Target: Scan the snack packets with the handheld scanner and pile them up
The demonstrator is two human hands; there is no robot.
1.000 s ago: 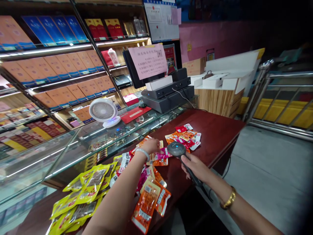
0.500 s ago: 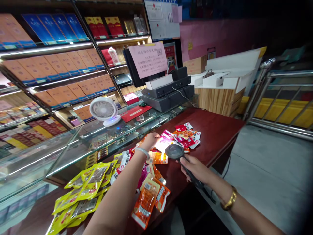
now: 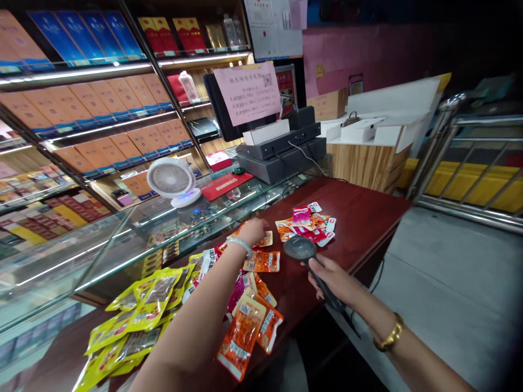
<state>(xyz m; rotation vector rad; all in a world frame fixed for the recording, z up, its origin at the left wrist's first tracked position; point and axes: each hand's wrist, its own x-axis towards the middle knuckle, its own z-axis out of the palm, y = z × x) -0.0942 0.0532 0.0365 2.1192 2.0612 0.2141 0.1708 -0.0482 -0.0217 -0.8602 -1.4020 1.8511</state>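
Note:
My left hand, with a pale bracelet at its wrist, is over the near pile, touching or just above an orange snack packet. Its fingers are mostly hidden and blurred, so I cannot tell whether they grip it. My right hand is closed round the handle of a dark barcode scanner, its head facing the table between two groups of packets. Beyond the scanner, a pink packet tops the far pile. Other orange packets lie below my left forearm, and yellow packets are heaped at the left.
A glass display counter runs along the left of the dark red table. On it stand a white fan and a dark cash register unit. Boxed goods fill the shelves behind. A metal railing stands at the right.
My left hand has let go of the pink packet, now on the far pile, and moved slightly left over the orange packets. The scanner's bright light is gone; it has shifted slightly right.

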